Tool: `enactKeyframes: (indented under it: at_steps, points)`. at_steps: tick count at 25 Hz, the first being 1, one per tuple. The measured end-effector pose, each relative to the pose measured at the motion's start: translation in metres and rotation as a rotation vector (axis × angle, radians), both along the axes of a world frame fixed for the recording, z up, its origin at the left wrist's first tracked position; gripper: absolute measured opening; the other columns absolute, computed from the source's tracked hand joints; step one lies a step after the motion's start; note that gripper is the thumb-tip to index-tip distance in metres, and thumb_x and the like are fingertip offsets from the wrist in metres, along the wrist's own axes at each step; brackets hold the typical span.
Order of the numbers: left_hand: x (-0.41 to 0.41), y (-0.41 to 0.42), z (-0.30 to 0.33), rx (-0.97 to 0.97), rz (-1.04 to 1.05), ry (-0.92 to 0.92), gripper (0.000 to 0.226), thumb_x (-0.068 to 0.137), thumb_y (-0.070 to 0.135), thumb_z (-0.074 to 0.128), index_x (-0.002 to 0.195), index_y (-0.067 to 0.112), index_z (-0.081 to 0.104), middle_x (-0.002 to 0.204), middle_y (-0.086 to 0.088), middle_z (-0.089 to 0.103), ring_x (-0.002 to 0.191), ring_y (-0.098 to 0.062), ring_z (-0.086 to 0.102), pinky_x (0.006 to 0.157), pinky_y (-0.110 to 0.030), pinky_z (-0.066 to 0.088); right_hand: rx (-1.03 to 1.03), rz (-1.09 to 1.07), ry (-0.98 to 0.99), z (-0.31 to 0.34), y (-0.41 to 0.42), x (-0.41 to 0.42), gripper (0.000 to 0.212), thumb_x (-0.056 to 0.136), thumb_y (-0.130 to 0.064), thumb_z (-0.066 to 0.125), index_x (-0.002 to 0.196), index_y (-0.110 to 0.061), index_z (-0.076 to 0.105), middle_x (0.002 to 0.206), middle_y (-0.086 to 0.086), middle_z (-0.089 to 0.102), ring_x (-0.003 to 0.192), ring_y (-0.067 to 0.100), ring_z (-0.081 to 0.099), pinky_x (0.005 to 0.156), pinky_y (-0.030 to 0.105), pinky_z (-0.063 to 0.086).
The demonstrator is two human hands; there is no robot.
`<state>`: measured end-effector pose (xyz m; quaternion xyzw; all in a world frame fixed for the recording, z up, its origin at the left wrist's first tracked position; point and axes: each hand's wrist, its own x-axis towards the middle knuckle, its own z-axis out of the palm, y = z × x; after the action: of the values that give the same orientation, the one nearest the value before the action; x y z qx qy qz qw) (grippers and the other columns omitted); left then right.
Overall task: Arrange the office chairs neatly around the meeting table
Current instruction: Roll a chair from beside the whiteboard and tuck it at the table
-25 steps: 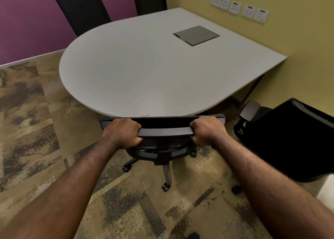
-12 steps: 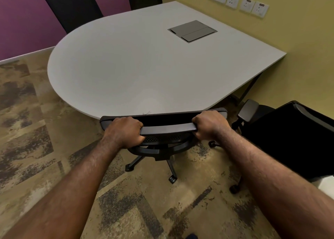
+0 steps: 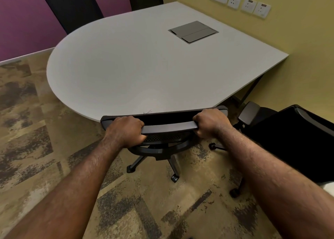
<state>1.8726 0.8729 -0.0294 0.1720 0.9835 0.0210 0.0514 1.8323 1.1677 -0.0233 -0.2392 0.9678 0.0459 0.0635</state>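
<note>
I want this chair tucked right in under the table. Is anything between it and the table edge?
Nothing visible blocks it. Left hand and right hand grip the chair backrest, already at the table edge. Under the table is hidden.

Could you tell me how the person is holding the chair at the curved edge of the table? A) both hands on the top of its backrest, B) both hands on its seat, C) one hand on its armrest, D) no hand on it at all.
A: the left hand and the right hand each wrap their fingers over the top bar of the backrest, one near each end.
</note>
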Motion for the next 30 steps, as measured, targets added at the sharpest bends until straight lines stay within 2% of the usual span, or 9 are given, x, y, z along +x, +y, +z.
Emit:
enactKeyframes:
  at_steps: [12, 19, 24, 30]
  points:
    - [-0.018, 0.015, -0.002, 0.004, 0.018, 0.015, 0.022, 0.076, 0.048, 0.052, 0.076, 0.028, 0.061, 0.059, 0.015, 0.045, 0.059, -0.012, 0.048, 0.059, -0.031, 0.035, -0.025, 0.003, -0.020, 0.001, 0.015, -0.024, 0.009, 0.068, -0.026, 0.058, 0.063, -0.026, 0.050, 0.055, -0.009, 0.050, 0.050, 0.009, 0.045, 0.048, 0.026, 0.035]
    - [-0.026, 0.025, -0.001, -0.009, 0.031, 0.020, 0.025, 0.077, 0.048, 0.050, 0.081, 0.027, 0.062, 0.066, 0.008, 0.055, 0.064, -0.015, 0.053, 0.060, -0.032, 0.038, -0.024, 0.017, -0.030, 0.002, 0.024, -0.038, 0.015, 0.068, -0.029, 0.058, 0.059, -0.027, 0.046, 0.055, -0.010, 0.050, 0.050, 0.011, 0.047, 0.049, 0.027, 0.038]
    - [-0.025, 0.030, 0.000, -0.009, 0.048, 0.026, 0.027, 0.076, 0.048, 0.050, 0.082, 0.026, 0.064, 0.066, 0.008, 0.052, 0.064, -0.016, 0.052, 0.061, -0.032, 0.039, -0.016, 0.027, -0.012, 0.002, 0.028, -0.041, 0.014, 0.066, -0.029, 0.058, 0.060, -0.027, 0.045, 0.054, -0.009, 0.049, 0.051, 0.016, 0.048, 0.050, 0.029, 0.040]
    - [-0.023, 0.034, 0.000, -0.002, 0.082, 0.014, 0.027, 0.074, 0.048, 0.049, 0.080, 0.027, 0.064, 0.063, 0.011, 0.050, 0.063, -0.015, 0.051, 0.060, -0.031, 0.039, -0.034, 0.002, 0.007, -0.001, 0.031, -0.039, 0.014, 0.066, -0.027, 0.059, 0.060, -0.027, 0.047, 0.056, -0.010, 0.050, 0.052, 0.011, 0.046, 0.051, 0.028, 0.041]
